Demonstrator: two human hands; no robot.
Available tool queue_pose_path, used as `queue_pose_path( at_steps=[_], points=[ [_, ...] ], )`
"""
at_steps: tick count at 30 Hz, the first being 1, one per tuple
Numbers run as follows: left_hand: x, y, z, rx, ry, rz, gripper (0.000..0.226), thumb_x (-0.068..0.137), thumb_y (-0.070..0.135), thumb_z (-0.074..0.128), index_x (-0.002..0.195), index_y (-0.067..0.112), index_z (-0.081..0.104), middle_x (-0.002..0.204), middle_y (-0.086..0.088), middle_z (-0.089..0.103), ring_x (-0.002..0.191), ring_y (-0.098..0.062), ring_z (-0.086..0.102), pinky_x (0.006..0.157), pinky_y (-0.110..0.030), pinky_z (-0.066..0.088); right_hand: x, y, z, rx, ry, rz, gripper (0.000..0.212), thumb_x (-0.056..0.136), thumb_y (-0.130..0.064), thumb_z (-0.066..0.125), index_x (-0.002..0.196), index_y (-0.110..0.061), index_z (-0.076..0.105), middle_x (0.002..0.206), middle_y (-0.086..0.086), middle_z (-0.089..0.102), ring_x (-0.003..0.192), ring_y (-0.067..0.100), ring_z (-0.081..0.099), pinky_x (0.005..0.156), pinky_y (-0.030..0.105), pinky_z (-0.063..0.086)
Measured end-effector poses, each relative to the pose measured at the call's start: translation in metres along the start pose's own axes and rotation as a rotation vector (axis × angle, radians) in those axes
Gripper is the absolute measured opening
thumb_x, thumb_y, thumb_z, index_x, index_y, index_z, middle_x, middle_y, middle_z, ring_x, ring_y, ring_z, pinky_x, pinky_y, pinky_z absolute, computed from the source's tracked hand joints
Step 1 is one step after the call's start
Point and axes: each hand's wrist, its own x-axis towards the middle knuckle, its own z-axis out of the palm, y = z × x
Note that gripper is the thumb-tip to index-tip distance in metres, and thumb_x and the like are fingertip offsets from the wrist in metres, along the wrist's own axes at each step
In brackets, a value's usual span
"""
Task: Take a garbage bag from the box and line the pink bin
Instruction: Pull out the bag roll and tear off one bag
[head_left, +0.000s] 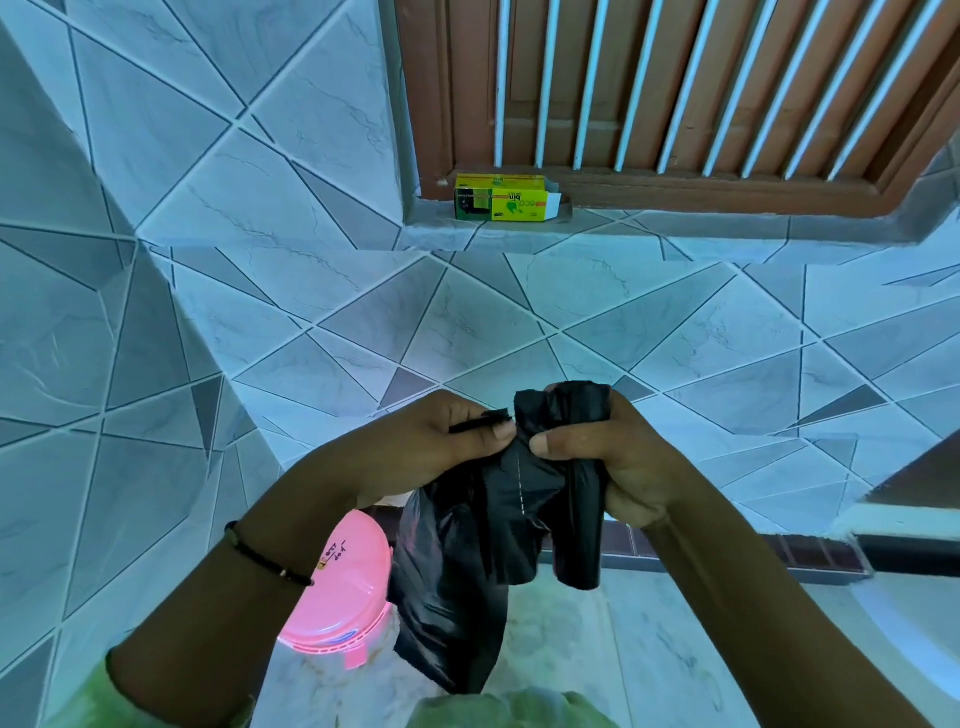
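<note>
Both hands are up in front of the tiled wall (322, 291), working a black garbage bag (457, 582) at the perforated line (519, 483) that runs down between them. The left hand (441, 441) has its thumb pressed down against the curled fingers (467, 410), closed tight on a thin black edge of plastic that pokes out just past the thumbnail. The right hand (618, 457) is wrapped around the roll of bags (579, 499), thumb pointing in toward the left thumb, the two thumbs nearly touching; the roll sticks out above and below that fist, upright. Below the left hand the loose bag hangs down in crumpled folds, its lower end dropping toward the bottom of the view, in front of the green shirt (509, 709). A dark beaded bracelet (270, 558) sits on the left wrist. Just beside the hanging bag, lower left, there's the pink bin (337, 597) on the floor (649, 649), lid shut, a label near the lid's far edge, partly hidden by the left forearm. Well apart from all that, up on the window ledge (519, 228), the yellow and green box (501, 200) lies on its side with its right end flap open, tucked against the brown wooden window frame (431, 104) with white bars (582, 83).
</note>
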Motion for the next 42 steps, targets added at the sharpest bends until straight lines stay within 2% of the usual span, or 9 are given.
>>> queue_pose_path(
  at_steps=[3, 6, 10, 14, 20, 23, 28, 38, 42],
  points=[
    [0.003, -0.001, 0.0, -0.132, -0.003, 0.046, 0.027, 0.084, 0.034, 0.054, 0.064, 0.022, 0.067, 0.065, 0.011, 0.062, 0.063, -0.002, 0.055, 0.063, -0.013, 0.044, 0.005, 0.007, 0.005, 0.271, -0.031, -0.026, 0.016, 0.055, 0.01, 0.063, 0.064, -0.003, 0.061, 0.063, 0.011, 0.059, 0.058, 0.022, 0.062, 0.062, 0.026, 0.054],
    [0.005, -0.003, 0.004, -0.357, -0.003, 0.091, 0.02, 0.075, 0.033, 0.058, 0.067, 0.021, 0.071, 0.071, 0.009, 0.069, 0.067, -0.003, 0.062, 0.066, -0.013, 0.049, 0.009, 0.012, 0.013, 0.478, -0.053, -0.04, 0.039, 0.042, -0.002, 0.08, 0.076, 0.002, 0.061, 0.07, 0.016, 0.063, 0.064, 0.028, 0.065, 0.067, 0.033, 0.057],
    [0.012, 0.0, 0.009, -0.649, 0.081, 0.141, 0.014, 0.065, 0.027, 0.062, 0.06, 0.016, 0.07, 0.064, 0.002, 0.069, 0.059, -0.009, 0.064, 0.059, -0.015, 0.051, 0.014, 0.015, 0.028, 0.648, -0.076, -0.108, 0.027, 0.051, -0.007, 0.073, 0.076, 0.002, 0.071, 0.078, 0.016, 0.072, 0.073, 0.025, 0.071, 0.073, 0.033, 0.058],
    [0.019, -0.003, 0.019, -0.744, 0.201, 0.211, 0.023, 0.076, 0.029, 0.054, 0.062, 0.012, 0.063, 0.058, 0.0, 0.062, 0.054, -0.011, 0.06, 0.055, -0.016, 0.049, 0.031, 0.017, 0.024, 0.754, 0.027, -0.06, 0.078, 0.036, -0.01, 0.085, 0.105, 0.002, 0.051, 0.1, 0.017, 0.055, 0.095, 0.03, 0.058, 0.098, 0.037, 0.047],
    [0.017, -0.01, 0.007, -0.225, 0.385, 0.183, 0.038, 0.078, 0.048, 0.058, 0.069, 0.01, 0.056, 0.066, -0.005, 0.049, 0.066, -0.016, 0.045, 0.059, -0.025, 0.036, 0.03, 0.006, 0.007, 0.403, 0.181, -0.11, 0.016, 0.053, 0.006, 0.067, 0.063, -0.007, 0.067, 0.064, 0.008, 0.062, 0.061, 0.021, 0.062, 0.066, 0.029, 0.057],
    [0.012, -0.006, -0.003, -0.09, 0.379, 0.156, 0.035, 0.076, 0.044, 0.054, 0.058, 0.014, 0.051, 0.05, 0.013, 0.046, 0.049, -0.004, 0.041, 0.048, -0.013, 0.032, 0.027, -0.004, -0.002, 0.169, 0.158, -0.043, 0.016, 0.06, 0.003, 0.065, 0.069, -0.007, 0.072, 0.074, 0.011, 0.068, 0.068, 0.024, 0.066, 0.07, 0.031, 0.058],
    [0.007, -0.003, -0.014, -0.008, 0.217, 0.112, 0.032, 0.08, 0.023, 0.064, 0.048, 0.025, 0.059, 0.045, 0.015, 0.055, 0.045, 0.004, 0.052, 0.048, -0.005, 0.038, 0.022, -0.015, -0.01, -0.102, 0.075, 0.083, 0.02, 0.063, 0.001, 0.071, 0.082, -0.002, 0.069, 0.085, 0.017, 0.069, 0.077, 0.029, 0.068, 0.071, 0.034, 0.058],
    [0.01, -0.012, -0.018, 0.074, 0.237, 0.107, 0.019, 0.079, 0.03, 0.066, 0.06, 0.025, 0.064, 0.055, 0.011, 0.059, 0.055, -0.003, 0.055, 0.055, -0.012, 0.043, 0.017, -0.017, -0.005, -0.417, 0.126, 0.105, 0.021, 0.064, 0.017, 0.071, 0.076, 0.0, 0.065, 0.073, 0.012, 0.064, 0.069, 0.024, 0.064, 0.068, 0.031, 0.055],
    [0.006, -0.012, -0.024, 0.208, 0.156, 0.012, 0.025, 0.072, 0.04, 0.069, 0.074, 0.015, 0.068, 0.069, -0.007, 0.07, 0.065, -0.011, 0.063, 0.067, -0.026, 0.052, 0.018, -0.014, -0.008, -0.424, 0.222, 0.126, 0.02, 0.064, 0.019, 0.068, 0.077, 0.003, 0.067, 0.072, 0.013, 0.067, 0.066, 0.025, 0.065, 0.069, 0.035, 0.057]
  ],
)
